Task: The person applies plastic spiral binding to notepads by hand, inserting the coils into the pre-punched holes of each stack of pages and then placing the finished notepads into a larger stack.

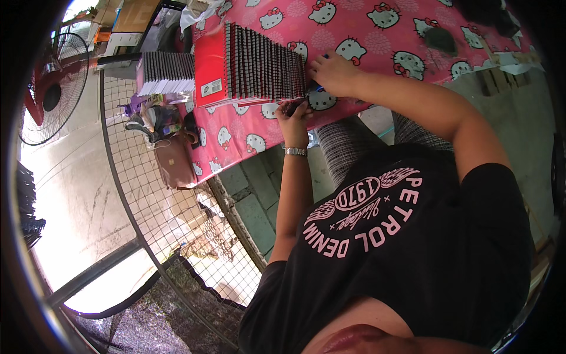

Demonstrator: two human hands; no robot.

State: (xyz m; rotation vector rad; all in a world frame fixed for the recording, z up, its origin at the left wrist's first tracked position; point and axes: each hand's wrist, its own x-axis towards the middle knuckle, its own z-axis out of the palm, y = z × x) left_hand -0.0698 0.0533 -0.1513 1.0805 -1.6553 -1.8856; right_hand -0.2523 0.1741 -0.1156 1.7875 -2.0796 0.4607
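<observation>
A pink-covered bench (330,41) carries a long row of spiral-bound notebooks (259,68), the end one red-covered. At the row's near end, the person's left hand (293,123) is curled around a small dark object (292,107); the right hand (335,74) is beside the row, fingers bent, its grip impossible to tell. Left of the row stands a second notebook stack (166,74). Below that, a plastic bag (160,120) contains indistinct items, and a brown bag (175,164), contents hidden, lies against the bench's edge.
</observation>
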